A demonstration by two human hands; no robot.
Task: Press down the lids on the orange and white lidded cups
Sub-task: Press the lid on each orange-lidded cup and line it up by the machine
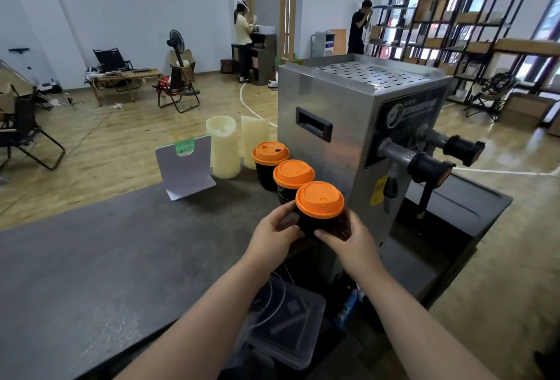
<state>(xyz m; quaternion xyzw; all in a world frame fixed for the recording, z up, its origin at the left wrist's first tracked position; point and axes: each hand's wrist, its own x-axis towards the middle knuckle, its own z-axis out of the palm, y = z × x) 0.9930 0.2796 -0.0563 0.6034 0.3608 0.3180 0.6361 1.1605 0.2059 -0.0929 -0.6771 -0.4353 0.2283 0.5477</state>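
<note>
Two hands clamp the nearest cup (315, 225): left hand (274, 235) and right hand (353, 246) wrap its dark sides, orange lid (319, 199) just above them. Best steady with one hand and press the rim evenly.

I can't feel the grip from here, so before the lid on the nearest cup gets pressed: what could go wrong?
1. The left hand and right hand both grip the nearest cup by its sides, below its orange lid. Squeezing the wall while pressing might pop the lid or spill.
2. The middle cup stands right behind it, so a nudge could tip it.
3. The steel machine sits close on the right, leaving that hand little room.
</note>
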